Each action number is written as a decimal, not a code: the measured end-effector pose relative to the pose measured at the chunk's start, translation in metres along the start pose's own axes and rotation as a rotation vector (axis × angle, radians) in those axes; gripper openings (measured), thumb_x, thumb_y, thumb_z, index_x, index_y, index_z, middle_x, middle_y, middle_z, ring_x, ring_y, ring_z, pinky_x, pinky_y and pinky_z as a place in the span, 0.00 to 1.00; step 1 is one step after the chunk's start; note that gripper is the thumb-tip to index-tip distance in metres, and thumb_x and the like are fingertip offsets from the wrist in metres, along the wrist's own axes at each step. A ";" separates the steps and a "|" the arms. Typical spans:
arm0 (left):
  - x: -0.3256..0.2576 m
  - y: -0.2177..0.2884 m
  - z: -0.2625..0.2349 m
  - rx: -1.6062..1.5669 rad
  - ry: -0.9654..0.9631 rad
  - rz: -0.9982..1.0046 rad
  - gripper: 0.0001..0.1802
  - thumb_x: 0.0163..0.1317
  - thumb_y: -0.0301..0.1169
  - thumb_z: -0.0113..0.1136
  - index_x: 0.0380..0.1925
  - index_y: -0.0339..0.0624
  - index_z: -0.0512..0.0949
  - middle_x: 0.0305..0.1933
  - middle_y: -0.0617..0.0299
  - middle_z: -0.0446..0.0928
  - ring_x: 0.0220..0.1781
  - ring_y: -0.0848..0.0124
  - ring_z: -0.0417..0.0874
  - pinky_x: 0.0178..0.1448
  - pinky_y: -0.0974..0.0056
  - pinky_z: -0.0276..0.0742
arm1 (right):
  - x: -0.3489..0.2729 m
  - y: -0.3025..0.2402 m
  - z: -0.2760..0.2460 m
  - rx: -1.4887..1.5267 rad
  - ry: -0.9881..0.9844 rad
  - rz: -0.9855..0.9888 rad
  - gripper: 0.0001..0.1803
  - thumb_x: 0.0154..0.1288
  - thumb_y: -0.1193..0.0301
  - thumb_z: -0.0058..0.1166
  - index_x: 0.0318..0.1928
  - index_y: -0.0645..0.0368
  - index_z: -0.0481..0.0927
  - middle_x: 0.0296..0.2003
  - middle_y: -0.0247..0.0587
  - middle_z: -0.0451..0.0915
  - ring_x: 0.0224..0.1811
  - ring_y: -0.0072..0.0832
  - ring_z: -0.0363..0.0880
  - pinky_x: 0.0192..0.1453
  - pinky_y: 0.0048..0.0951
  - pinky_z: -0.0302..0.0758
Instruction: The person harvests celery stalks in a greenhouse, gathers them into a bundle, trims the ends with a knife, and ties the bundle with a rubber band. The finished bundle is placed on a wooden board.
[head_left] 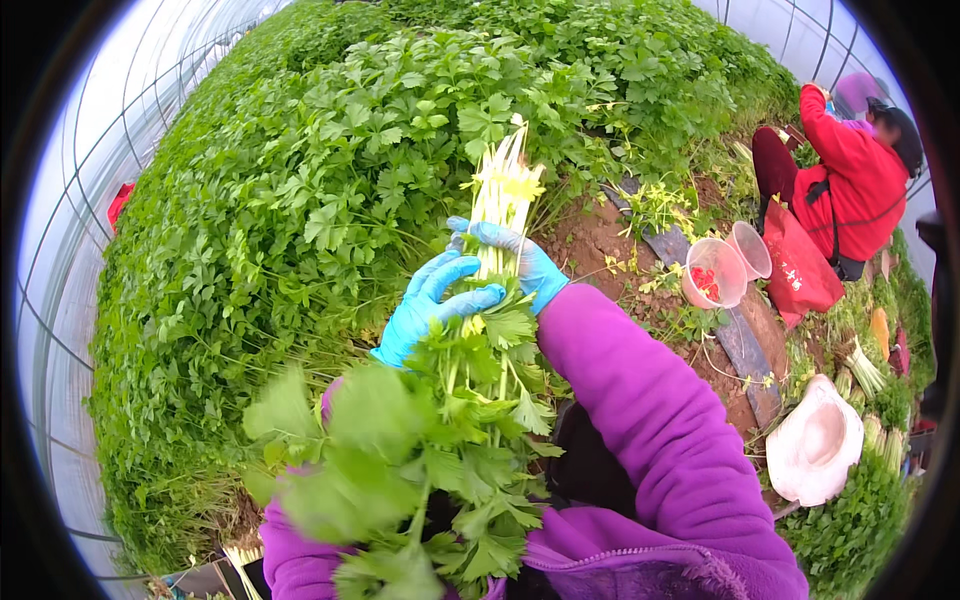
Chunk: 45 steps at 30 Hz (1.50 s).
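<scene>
A bunch of celery [508,195] is between my two hands, its pale stalk ends pointing away from me and its leaves hanging back over my lap. My left hand [432,303], in a light blue glove, has its fingers across the middle of the bunch from the left. Higher up, my right hand [528,262], gloved the same way, wraps round the stalks from the right, with part of the palm hidden behind them. The leaves nearest me are blurred and cover much of my left forearm.
Dense standing celery [290,190] fills the left and far side. To the right are a clear plastic tub [731,268] with red bits inside, a red bag [800,265], a dark strip [745,355] on soil, a white moulded seat [822,430] and cut celery bundles [862,368]. A person in red [860,170] sits beyond.
</scene>
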<state>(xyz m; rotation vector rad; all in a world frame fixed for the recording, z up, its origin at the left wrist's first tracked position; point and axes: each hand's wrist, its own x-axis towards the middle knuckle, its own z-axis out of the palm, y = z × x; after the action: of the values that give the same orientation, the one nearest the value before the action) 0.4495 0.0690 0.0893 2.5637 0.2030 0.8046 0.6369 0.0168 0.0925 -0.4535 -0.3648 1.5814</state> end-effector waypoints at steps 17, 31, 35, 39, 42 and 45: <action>0.024 0.016 -0.018 -0.721 0.500 -0.680 0.26 0.63 0.32 0.62 0.57 0.34 0.66 0.46 0.57 0.77 0.45 0.74 0.79 0.51 0.69 0.77 | -0.020 -0.007 -0.004 -0.697 -0.024 0.010 0.30 0.54 0.72 0.63 0.59 0.64 0.72 0.36 0.40 0.81 0.38 0.27 0.80 0.43 0.29 0.75; -0.008 -0.024 -0.091 -0.503 0.833 -0.743 0.08 0.63 0.29 0.61 0.40 0.39 0.81 0.33 0.68 0.81 0.28 0.84 0.73 0.30 0.77 0.69 | -0.025 -0.007 -0.006 -0.872 -0.041 0.259 0.25 0.56 0.75 0.59 0.57 0.65 0.74 0.43 0.41 0.81 0.33 0.23 0.77 0.41 0.27 0.76; -0.025 -0.046 -0.106 -0.152 0.935 -0.590 0.07 0.63 0.29 0.61 0.38 0.39 0.82 0.31 0.66 0.80 0.29 0.82 0.74 0.34 0.76 0.70 | -0.028 -0.008 -0.001 -0.934 -0.039 0.280 0.25 0.54 0.73 0.61 0.55 0.65 0.76 0.38 0.37 0.81 0.35 0.22 0.76 0.45 0.26 0.74; -0.042 -0.067 -0.123 0.349 1.064 -0.489 0.08 0.65 0.31 0.58 0.36 0.37 0.81 0.31 0.60 0.80 0.29 0.74 0.77 0.37 0.69 0.73 | -0.032 -0.009 0.004 -1.028 -0.052 0.376 0.25 0.55 0.74 0.60 0.55 0.65 0.75 0.37 0.37 0.81 0.35 0.22 0.76 0.44 0.27 0.74; -0.061 -0.069 -0.142 0.207 0.980 -0.956 0.15 0.65 0.36 0.59 0.42 0.34 0.79 0.37 0.55 0.82 0.31 0.69 0.79 0.40 0.67 0.75 | -0.036 -0.013 0.001 -1.134 0.005 0.440 0.25 0.55 0.73 0.61 0.55 0.65 0.75 0.37 0.38 0.81 0.34 0.23 0.76 0.42 0.27 0.74; -0.057 -0.056 -0.127 0.410 0.747 -0.968 0.24 0.62 0.46 0.61 0.47 0.34 0.78 0.38 0.54 0.82 0.34 0.68 0.79 0.44 0.65 0.76 | -0.035 -0.011 -0.006 -1.062 0.016 0.375 0.26 0.54 0.72 0.61 0.55 0.65 0.75 0.37 0.38 0.81 0.34 0.23 0.76 0.42 0.27 0.74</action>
<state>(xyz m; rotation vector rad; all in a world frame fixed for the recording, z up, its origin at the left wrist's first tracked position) 0.3294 0.1507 0.1279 1.9133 1.7975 1.3022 0.6509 -0.0180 0.0955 -1.4036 -1.1679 1.6349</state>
